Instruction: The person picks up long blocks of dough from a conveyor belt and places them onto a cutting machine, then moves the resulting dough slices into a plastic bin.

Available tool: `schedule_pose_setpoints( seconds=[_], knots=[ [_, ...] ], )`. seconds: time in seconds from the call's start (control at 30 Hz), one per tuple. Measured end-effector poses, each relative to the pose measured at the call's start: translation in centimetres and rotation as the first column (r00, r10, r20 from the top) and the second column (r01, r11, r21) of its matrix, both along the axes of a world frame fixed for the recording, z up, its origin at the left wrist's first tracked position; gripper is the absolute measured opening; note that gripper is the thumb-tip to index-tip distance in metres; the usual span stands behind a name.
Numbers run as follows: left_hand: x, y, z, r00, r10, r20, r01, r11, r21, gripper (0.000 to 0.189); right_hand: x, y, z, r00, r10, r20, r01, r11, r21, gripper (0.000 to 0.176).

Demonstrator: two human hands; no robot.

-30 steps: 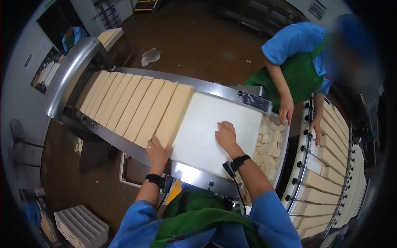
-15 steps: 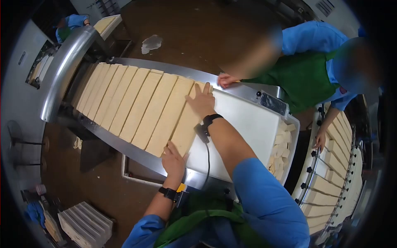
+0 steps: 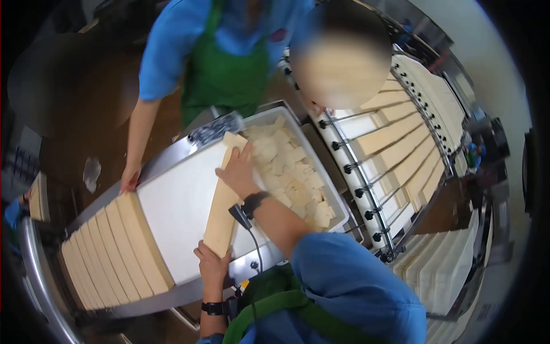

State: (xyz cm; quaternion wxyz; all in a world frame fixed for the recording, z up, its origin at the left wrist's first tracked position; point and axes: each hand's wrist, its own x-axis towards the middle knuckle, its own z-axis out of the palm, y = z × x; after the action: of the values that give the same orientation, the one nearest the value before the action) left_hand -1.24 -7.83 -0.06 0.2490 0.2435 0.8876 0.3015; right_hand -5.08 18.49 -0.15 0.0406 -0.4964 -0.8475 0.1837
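In the head view, your left hand (image 3: 212, 265) and right hand (image 3: 238, 171) each have a closed grip on one end of a pale slab (image 3: 220, 215). It lies on the white desk (image 3: 172, 212), apart from the slab row (image 3: 114, 252), which sits untouched. Its far end is at the scrap tray (image 3: 342, 207).

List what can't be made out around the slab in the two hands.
- Near end of the slab: head view, covered by the left hand.
- Grip of the right hand: head view, its palm covers the slab's far end.
- Floor of the tray: head view, buried under cut pieces.
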Motion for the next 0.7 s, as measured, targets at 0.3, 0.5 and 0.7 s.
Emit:
schedule_pose_setpoints(
  seconds=[0.3, 0.5, 0.7],
  knots=[
    [6.9, 10.7, 1.7, 0.968, -0.103, -0.229, 0.171, 0.938, 0.301, 0.075, 17.6, 9.7, 3.6, 0.813, -0.322, -0.485, 0.375, 0.927, 0.014, 0.085],
    [11.9, 22.6, 7.5, 0.914, -0.208, -0.348, 0.348, 0.843, 0.411, 0.079, 28.0, 20.4, 9.4, 0.631, -0.524, -0.571, 0.540, 0.826, -0.161, 0.082],
    [14.2, 33.3, 9.7, 0.841, -0.301, -0.449, 0.495, 0.763, 0.416, 0.077, 33.0, 31.7, 8.6, 0.582, -0.627, -0.518, 0.617, 0.755, -0.220, 0.090]
  ],
)
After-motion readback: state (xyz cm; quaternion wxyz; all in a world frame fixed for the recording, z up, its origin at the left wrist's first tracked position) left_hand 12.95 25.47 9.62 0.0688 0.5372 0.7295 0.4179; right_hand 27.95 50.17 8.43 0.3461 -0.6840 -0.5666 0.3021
